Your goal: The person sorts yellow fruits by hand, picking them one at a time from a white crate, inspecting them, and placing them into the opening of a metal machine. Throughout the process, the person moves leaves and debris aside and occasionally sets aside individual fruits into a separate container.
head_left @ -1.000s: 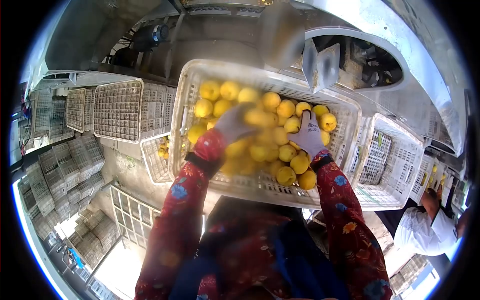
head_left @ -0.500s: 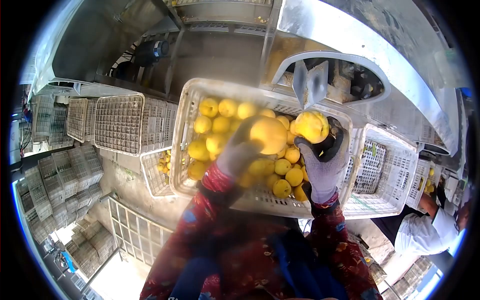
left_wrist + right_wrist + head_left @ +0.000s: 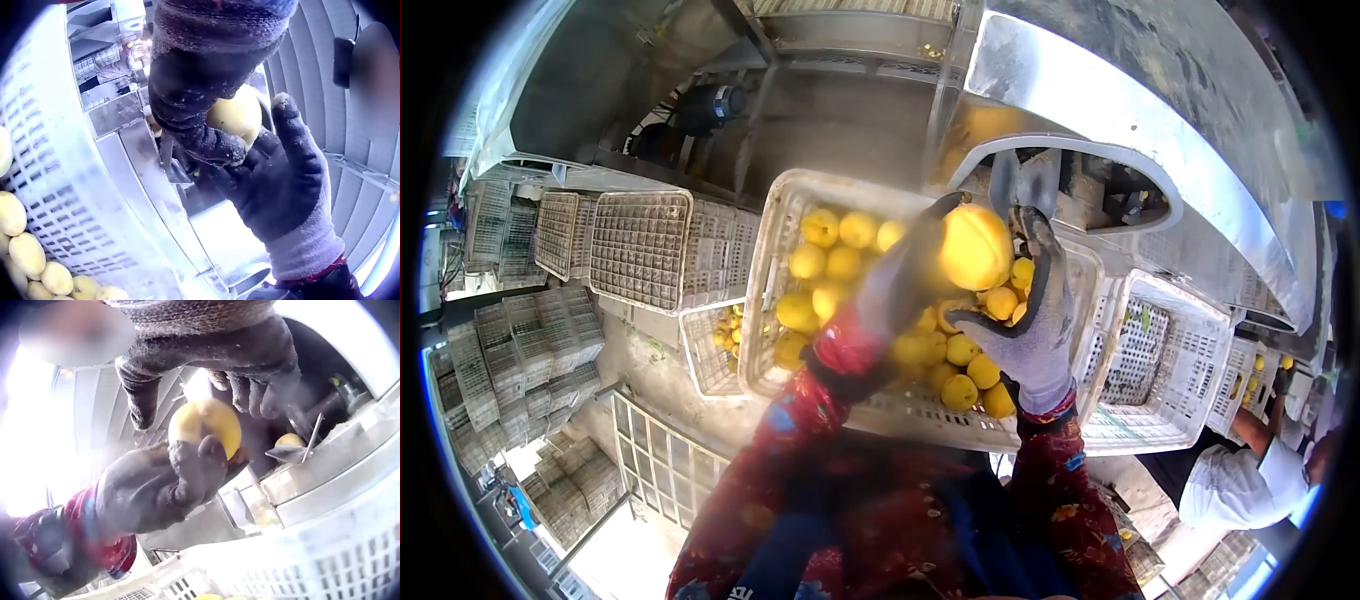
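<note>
In the head view, a yellow fruit point(image 3: 975, 248) is held above a white crate point(image 3: 860, 187) of similar fruit. The gloved left hand point(image 3: 897, 277) grips it from the left; in the right wrist view the left fingers curl round this fruit point(image 3: 206, 428). The gloved right hand point(image 3: 1032, 318) is beside the fruit with fingers spread and nothing in its grasp. The left wrist view shows the left hand point(image 3: 206, 87) round the fruit point(image 3: 236, 117) and the right hand's open palm point(image 3: 284, 187) facing it.
A metal machine with an oval opening point(image 3: 1140, 190) stands beyond the crate. Another white crate point(image 3: 1200, 360) is at the right, stacked crates point(image 3: 640, 250) at the left, a metal frame point(image 3: 662, 455) lower left. A person in white point(image 3: 1240, 485) is at the far right.
The right hand held a fruit half a second ago and now has its fingers spread without one. The left hand has moved up and right with a fruit, towards the right hand.
</note>
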The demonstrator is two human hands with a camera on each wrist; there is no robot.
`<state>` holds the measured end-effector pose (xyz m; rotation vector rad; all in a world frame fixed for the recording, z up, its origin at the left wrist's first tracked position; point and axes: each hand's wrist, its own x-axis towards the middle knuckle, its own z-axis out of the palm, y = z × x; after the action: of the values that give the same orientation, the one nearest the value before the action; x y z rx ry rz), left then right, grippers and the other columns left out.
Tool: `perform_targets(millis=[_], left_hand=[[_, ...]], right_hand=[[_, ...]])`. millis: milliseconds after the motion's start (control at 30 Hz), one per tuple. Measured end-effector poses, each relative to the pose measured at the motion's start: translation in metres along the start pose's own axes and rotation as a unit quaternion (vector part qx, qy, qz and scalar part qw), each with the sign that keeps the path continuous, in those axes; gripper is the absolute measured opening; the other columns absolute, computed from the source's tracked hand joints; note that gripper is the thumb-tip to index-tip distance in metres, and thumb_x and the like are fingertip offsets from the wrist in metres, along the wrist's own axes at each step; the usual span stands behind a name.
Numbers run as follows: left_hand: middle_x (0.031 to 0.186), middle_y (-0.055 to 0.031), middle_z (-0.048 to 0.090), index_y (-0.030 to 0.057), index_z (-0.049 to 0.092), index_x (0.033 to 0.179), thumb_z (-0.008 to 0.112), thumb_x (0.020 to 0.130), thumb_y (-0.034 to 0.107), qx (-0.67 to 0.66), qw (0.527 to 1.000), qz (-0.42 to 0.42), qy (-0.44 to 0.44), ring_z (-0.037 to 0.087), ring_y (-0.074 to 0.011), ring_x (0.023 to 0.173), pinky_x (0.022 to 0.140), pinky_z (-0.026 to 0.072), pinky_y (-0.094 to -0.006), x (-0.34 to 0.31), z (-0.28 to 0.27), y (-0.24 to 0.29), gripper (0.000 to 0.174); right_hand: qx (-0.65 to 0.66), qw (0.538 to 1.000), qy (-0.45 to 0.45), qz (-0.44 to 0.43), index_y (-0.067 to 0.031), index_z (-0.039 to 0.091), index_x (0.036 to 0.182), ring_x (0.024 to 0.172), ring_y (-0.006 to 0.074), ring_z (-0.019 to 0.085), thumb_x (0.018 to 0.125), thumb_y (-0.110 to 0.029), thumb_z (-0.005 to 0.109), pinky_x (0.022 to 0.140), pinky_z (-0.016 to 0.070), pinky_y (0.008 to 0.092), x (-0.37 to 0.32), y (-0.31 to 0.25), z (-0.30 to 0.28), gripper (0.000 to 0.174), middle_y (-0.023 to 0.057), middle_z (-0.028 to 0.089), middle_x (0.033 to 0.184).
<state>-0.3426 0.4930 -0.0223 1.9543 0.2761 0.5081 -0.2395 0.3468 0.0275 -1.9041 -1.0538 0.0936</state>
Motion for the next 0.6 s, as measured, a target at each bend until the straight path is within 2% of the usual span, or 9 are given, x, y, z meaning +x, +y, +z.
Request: perform_targets(millis=[100,200,233,267,300,367,400,500,600], left_hand=[[0.136,-0.0190,0.054,0.0020,0.035,0.148,0.073,0.086,0.015,-0.055,0.997,0.017,-0.041,0.054,-0.0260,0.125,0.100,0.0494,-0.0348,-0.002,0.008,-0.013,0.073],[0.135,-0.0262,0.052,-0.0012,0.041,0.143,0.061,0.091,0.012,-0.017,0.999,0.027,-0.038,0.055,-0.0390,0.120,0.101,0.0463,-0.0409,-0.003,0.002,-0.018,0.057],[0.134,-0.0260,0.052,-0.0013,0.041,0.143,0.059,0.094,0.013,-0.172,0.978,-0.109,-0.048,0.055,-0.0388,0.119,0.100,0.0467,-0.0409,-0.011,0.001,-0.019,0.054],[0.134,-0.0258,0.053,-0.0014,0.042,0.142,0.057,0.096,0.014,-0.318,0.915,-0.240,-0.056,0.056,-0.0387,0.118,0.099,0.0470,-0.0408,-0.017,0.001,-0.019,0.051],[0.139,-0.0224,0.050,0.0021,0.044,0.141,0.055,0.098,0.023,-0.303,0.899,-0.310,-0.064,0.058,-0.0348,0.116,0.097,0.0486,-0.0396,-0.020,0.000,-0.020,0.049],[0.132,-0.0210,0.055,0.0041,0.047,0.138,0.051,0.100,0.033,-0.037,0.929,-0.319,-0.185,0.059,-0.0358,0.113,0.093,0.0502,-0.0448,-0.033,0.008,-0.038,0.049],[0.128,-0.0203,0.058,0.0051,0.048,0.137,0.049,0.100,0.038,0.097,0.913,-0.314,-0.242,0.060,-0.0363,0.111,0.090,0.0510,-0.0475,-0.044,0.015,-0.050,0.049],[0.118,-0.0197,0.060,0.0050,0.055,0.125,0.049,0.100,0.032,0.313,0.896,-0.142,-0.281,0.058,-0.0353,0.107,0.090,0.0482,-0.0470,-0.089,0.049,-0.074,0.037],[0.107,-0.0182,0.061,0.0027,0.060,0.115,0.051,0.096,0.023,0.361,0.879,-0.071,-0.304,0.058,-0.0331,0.102,0.087,0.0480,-0.0425,-0.152,0.100,-0.142,0.029]], right_hand=[[-0.103,0.993,0.052,0.006,0.0035,0.047,0.130,0.116,0.0382,0.055,0.068,-0.015,0.084,0.094,0.0488,0.0437,-0.006,0.007,0.015,0.075,0.0220,0.053,0.126],[-0.125,0.979,0.158,0.022,0.0024,0.049,0.125,0.109,0.0386,0.057,0.069,-0.016,0.083,0.089,0.0496,0.0457,0.007,0.022,0.024,0.069,0.0224,0.054,0.120],[-0.138,0.974,0.181,0.013,0.0025,0.048,0.126,0.108,0.0394,0.056,0.069,-0.020,0.085,0.090,0.0480,0.0461,0.016,0.033,0.029,0.072,0.0220,0.053,0.118],[-0.151,0.967,0.205,0.005,0.0026,0.048,0.127,0.108,0.0402,0.054,0.070,-0.024,0.088,0.092,0.0464,0.0464,0.025,0.048,0.034,0.075,0.0217,0.052,0.116],[-0.176,0.961,0.212,-0.003,0.0037,0.048,0.125,0.106,0.0418,0.055,0.069,-0.027,0.088,0.090,0.0454,0.0484,0.037,0.059,0.039,0.075,0.0228,0.052,0.114],[-0.276,0.934,0.221,0.050,0.0056,0.046,0.125,0.106,0.0444,0.055,0.069,-0.032,0.088,0.092,0.0437,0.0517,0.062,0.061,0.046,0.079,0.0255,0.052,0.114],[-0.326,0.915,0.227,0.070,0.0065,0.045,0.127,0.107,0.0451,0.054,0.069,-0.033,0.088,0.093,0.0431,0.0523,0.067,0.065,0.050,0.082,0.0260,0.052,0.115],[-0.254,0.937,0.241,0.025,0.0077,0.042,0.131,0.110,0.0449,0.054,0.071,-0.034,0.088,0.096,0.0424,0.0518,0.077,0.064,0.032,0.087,0.0275,0.053,0.118],[-0.086,0.961,0.263,0.019,0.0064,0.043,0.130,0.107,0.0346,0.056,0.077,-0.023,0.082,0.092,0.0463,0.0422,0.053,0.065,0.019,0.072,0.0233,0.053,0.123]])
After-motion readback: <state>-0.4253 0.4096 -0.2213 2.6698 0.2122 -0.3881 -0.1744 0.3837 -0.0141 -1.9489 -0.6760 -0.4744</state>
